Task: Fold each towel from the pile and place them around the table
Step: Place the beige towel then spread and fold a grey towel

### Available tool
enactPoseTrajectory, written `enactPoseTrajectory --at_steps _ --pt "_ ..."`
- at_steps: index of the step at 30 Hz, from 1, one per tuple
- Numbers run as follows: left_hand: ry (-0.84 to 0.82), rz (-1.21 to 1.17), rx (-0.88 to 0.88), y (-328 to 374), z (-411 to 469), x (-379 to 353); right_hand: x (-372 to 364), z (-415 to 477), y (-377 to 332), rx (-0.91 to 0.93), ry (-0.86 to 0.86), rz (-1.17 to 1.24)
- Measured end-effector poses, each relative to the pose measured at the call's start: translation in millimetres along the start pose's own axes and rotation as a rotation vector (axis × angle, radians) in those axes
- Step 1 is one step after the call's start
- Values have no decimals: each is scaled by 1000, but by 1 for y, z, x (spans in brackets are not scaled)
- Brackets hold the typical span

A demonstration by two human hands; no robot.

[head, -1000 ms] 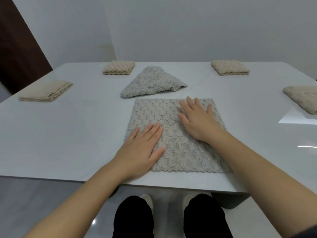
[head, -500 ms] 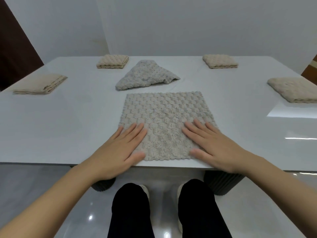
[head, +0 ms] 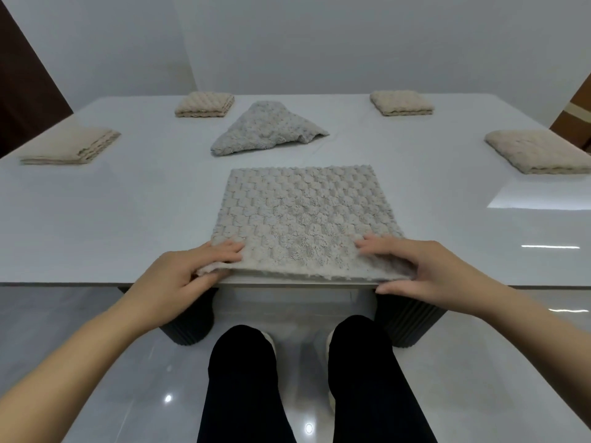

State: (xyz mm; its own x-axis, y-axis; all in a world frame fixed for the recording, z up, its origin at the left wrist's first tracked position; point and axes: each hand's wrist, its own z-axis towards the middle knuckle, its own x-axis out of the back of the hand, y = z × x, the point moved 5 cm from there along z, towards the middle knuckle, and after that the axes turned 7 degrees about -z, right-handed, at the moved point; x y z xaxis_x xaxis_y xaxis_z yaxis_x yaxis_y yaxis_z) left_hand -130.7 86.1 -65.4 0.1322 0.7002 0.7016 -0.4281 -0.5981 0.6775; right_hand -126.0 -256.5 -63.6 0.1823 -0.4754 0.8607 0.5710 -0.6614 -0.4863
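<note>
Low in the frame's centre, the left hand [head: 179, 273] and right hand [head: 412, 266] each pinch a near corner of the flat towel [head: 303, 215]; its free edge lies straight ahead toward the frame's top, equally near both.

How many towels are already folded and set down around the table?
4: left-edge towel, far-left towel, far-right towel, and right-edge towel, partly cut off by the frame. Crumpled towel and flat towel are not folded. None seems hidden.

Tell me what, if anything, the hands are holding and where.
The spread towel, by its near edge: the left hand pinches the near-left corner, the right hand the near-right corner.
</note>
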Motion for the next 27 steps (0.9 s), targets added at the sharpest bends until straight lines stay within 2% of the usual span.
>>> enactPoseTrajectory --at_steps 3,8,13,19,23,27 --pt "117 -84 154 0 2 7 9 1 4 -110 86 142" --pt "176 -152 278 -4 26 21 26 19 16 -276 242 270" --pt "288 -38 368 -4 68 32 37 53 38 -424 377 321" --pt "378 54 423 -13 117 34 47 102 63 -554 461 268" --pt "420 111 455 -27 143 31 52 131 74 -581 473 91" --pt "458 152 507 -40 160 26 49 151 90 -639 455 18"
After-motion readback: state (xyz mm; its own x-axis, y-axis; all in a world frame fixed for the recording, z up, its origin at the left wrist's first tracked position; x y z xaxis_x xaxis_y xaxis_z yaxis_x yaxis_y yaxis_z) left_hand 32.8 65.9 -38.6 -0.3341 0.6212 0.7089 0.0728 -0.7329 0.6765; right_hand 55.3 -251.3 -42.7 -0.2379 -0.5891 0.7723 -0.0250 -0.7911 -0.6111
